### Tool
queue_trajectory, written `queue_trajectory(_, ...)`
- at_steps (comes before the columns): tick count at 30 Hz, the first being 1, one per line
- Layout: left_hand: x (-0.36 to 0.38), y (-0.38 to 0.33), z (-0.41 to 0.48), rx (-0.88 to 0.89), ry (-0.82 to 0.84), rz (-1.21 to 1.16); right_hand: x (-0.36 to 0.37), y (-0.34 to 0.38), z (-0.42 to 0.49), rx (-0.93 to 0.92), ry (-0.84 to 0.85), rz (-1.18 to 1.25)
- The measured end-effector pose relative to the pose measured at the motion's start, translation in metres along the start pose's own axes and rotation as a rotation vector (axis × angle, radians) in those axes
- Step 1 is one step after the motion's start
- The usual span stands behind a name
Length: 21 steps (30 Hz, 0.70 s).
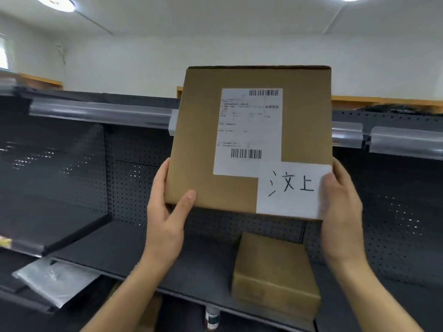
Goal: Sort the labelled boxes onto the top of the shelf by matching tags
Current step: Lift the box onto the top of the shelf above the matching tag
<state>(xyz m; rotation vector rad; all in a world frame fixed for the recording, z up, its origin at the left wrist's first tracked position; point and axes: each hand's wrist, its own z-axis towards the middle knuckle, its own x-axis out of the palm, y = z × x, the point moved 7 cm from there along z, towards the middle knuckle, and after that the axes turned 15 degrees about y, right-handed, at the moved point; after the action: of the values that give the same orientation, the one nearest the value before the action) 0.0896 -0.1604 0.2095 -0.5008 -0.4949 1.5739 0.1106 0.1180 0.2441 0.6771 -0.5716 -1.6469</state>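
I hold a flat brown cardboard box (199, 140) upright in front of the dark shelf unit, raised to the level of the top shelf edge (100, 112). It carries a white shipping label (249, 130) with barcodes and a white handwritten tag (291, 188) at its lower right corner. My left hand (167, 209) grips the lower left corner, thumb on the front face. My right hand (340, 209) grips the lower right edge, thumb on the tag. A second brown box (273, 271) lies on the middle shelf below.
The grey perforated shelf unit (134, 188) fills the view, with clear price rails (405, 140) on the top shelf front. A silver plastic parcel (52, 281) lies on a lower left shelf. A small bottle (212, 317) stands under the middle shelf. White wall and ceiling lamps above.
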Motion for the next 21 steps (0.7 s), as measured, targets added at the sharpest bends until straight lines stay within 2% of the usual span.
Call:
queue_trajectory(4,-0.023,-0.021,0.062,0.011,0.022,0.06,0.016,0.032,0.066,0.05,0.003,0.064)
queue_trajectory(9,-0.055,-0.021,0.138,-0.079,0.004,0.058,0.042,0.039,0.148,0.184,0.057,0.146)
queue_trajectory(14,-0.072,-0.013,0.194,-0.108,-0.006,0.069,0.071,0.04,0.204,0.226,0.124,0.19)
queue_trajectory(21,-0.088,0.011,0.25,-0.182,-0.05,0.092,0.101,0.027,0.252,0.231,0.275,0.047)
